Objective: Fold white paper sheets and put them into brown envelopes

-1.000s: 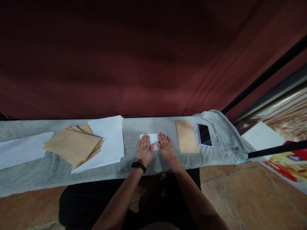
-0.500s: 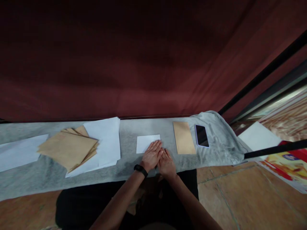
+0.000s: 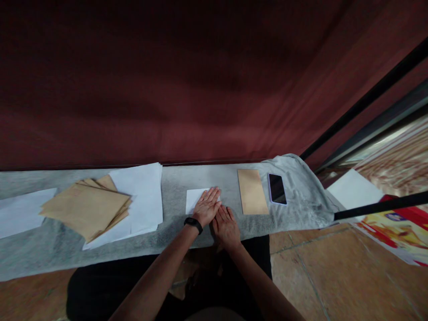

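A small white sheet of paper (image 3: 193, 198), apparently folded, lies on the grey cloth in front of me. My left hand (image 3: 207, 206), with a black band at the wrist, is flat on the paper with its fingers stretched out and covers its right part. Close against it on the right, my right hand (image 3: 227, 226) lies palm down with fingers extended, at the paper's lower right corner. Neither hand grips anything. A brown envelope (image 3: 253, 191) rests to the right of my hands.
Left of me, several brown envelopes (image 3: 87, 207) lie on a stack of white sheets (image 3: 147, 191). Another white sheet (image 3: 23, 211) is farther left. A phone (image 3: 277, 189) lies beyond the single envelope. Black bars (image 3: 377, 206) and a colourful box (image 3: 401, 229) are at the right.
My left hand has slid up slightly over the paper and covers more of it. The right hand now sits a little lower beside it. The whole view has shifted slightly.
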Action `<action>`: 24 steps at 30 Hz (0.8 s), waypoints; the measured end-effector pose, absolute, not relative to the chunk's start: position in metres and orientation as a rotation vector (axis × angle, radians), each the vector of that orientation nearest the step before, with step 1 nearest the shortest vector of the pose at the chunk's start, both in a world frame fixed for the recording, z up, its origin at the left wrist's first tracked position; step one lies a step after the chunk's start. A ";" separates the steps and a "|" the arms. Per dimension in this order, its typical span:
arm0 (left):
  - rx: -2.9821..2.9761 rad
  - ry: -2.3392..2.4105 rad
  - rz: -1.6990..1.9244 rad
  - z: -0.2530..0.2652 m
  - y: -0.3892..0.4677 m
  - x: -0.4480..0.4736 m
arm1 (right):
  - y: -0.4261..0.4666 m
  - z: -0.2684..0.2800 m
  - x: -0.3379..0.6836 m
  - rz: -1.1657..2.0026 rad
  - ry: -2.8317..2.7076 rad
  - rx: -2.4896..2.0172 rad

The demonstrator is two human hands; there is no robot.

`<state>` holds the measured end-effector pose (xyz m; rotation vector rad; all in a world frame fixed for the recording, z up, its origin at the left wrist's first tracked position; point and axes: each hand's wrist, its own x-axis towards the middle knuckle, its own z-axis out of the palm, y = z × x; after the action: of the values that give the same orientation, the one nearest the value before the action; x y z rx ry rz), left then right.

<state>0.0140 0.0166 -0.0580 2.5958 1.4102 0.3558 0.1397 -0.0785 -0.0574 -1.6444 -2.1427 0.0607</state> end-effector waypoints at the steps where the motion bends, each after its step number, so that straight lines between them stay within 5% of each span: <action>1: 2.592 1.423 0.355 -0.059 0.018 0.014 | -0.079 -0.058 0.140 0.061 -2.146 -1.656; 24: 2.388 1.936 0.397 -0.052 -0.037 -0.053 | -0.077 -0.060 0.140 0.058 -2.142 -1.673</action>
<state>-0.0525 -0.0367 -0.0515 2.3881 1.9355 0.3968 0.1401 -0.0775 -0.0603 -1.6730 -2.1421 0.0577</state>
